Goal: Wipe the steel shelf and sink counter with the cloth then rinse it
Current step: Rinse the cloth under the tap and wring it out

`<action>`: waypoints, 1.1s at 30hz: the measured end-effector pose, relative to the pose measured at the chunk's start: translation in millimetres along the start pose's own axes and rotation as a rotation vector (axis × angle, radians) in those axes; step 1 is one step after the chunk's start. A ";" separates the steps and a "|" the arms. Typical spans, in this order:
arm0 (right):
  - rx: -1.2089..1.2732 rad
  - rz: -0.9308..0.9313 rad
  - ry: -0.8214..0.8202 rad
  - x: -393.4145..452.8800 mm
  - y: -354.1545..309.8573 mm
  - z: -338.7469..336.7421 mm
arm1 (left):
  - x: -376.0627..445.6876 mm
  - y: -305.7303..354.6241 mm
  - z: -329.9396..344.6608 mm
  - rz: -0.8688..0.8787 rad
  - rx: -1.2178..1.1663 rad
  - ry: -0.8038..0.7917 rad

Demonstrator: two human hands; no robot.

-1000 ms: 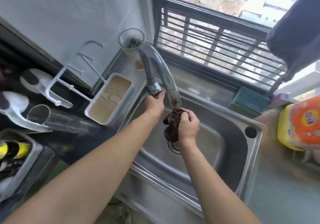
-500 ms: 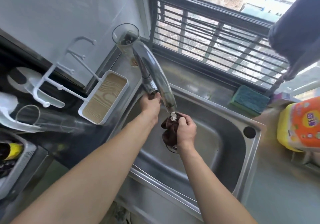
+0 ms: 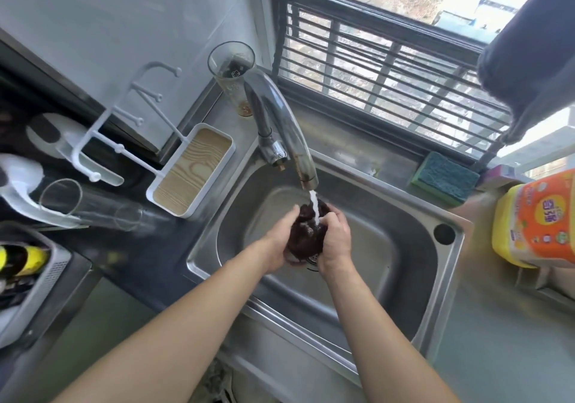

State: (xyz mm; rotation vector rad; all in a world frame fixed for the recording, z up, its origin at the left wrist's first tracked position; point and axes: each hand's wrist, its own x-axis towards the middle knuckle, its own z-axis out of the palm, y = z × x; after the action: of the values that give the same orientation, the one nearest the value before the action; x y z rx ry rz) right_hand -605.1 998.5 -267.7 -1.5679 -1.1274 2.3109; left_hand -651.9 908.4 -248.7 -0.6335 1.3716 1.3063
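Observation:
A dark brown cloth is bunched up over the drain of the steel sink. A white stream of water falls on it from the curved steel faucet. My left hand holds the cloth from the left and my right hand grips it from the right, both inside the basin. The steel counter runs along the right of the sink.
A blue-green sponge lies on the back ledge by the window bars. A yellow and orange package stands at the right. A white rack with a wood-pattern tray, a tall cup and lying glasses crowd the left.
Water started running from the faucet. My left hand left the faucet base and came down onto the cloth, which both hands now hold lower, over the drain.

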 end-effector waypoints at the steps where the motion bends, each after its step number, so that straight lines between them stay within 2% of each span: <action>1: -0.048 -0.003 -0.035 -1.1 -0.4 -2.9 | -2.2 -6.5 -0.9 -0.027 -0.062 -0.079; 3: -0.162 -0.054 -0.076 -2.2 -0.4 -8.9 | -5.3 -14.9 -2.3 -0.018 -0.109 -0.136; 7: -0.356 -0.210 0.023 0.2 -3.0 -17.7 | 1.1 -19.2 -2.1 0.112 0.025 0.072; 11: -0.441 -0.151 -0.012 4.5 -4.8 -22.3 | 6.9 -19.3 -8.7 0.247 0.110 0.196; 13: -0.561 -0.155 -0.096 5.7 -6.1 -22.1 | 8.3 -21.7 -13.4 0.428 0.318 0.252; 15: -0.714 -0.226 -0.166 4.5 -6.9 -21.3 | 9.3 -23.0 -19.1 0.620 0.627 0.309; 16: -0.774 -0.283 -0.171 3.7 -7.1 -21.2 | 10.1 -23.2 -21.3 0.688 0.758 0.337; 18: -0.810 -0.390 -0.100 2.0 -8.3 -20.1 | 10.6 -23.0 -24.3 0.755 0.874 0.413; 20: -0.764 -0.426 -0.004 1.2 -10.2 -18.2 | 10.8 -22.2 -26.6 0.725 0.888 0.484; 22: -0.694 -0.375 0.042 1.7 -9.7 -16.7 | 11.5 -23.0 -30.0 0.645 0.892 0.491; 29: -0.296 -0.216 0.044 -0.6 -9.4 -3.8 | 12.0 -29.1 -26.3 0.503 0.858 0.253; 31: -0.257 -0.202 0.007 -1.3 -11.0 -2.0 | 12.4 -33.5 -23.8 0.476 0.722 0.194; 33: -0.215 -0.184 -0.029 -1.2 -10.4 -1.2 | 8.1 -33.9 -17.5 0.427 0.468 0.132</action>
State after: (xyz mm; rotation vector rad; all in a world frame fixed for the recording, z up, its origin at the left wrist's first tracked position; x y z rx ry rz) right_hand -606.6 1005.9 -260.3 -1.4297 -1.5026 2.1601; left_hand -629.3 885.9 -271.1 -0.1076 1.9161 1.2142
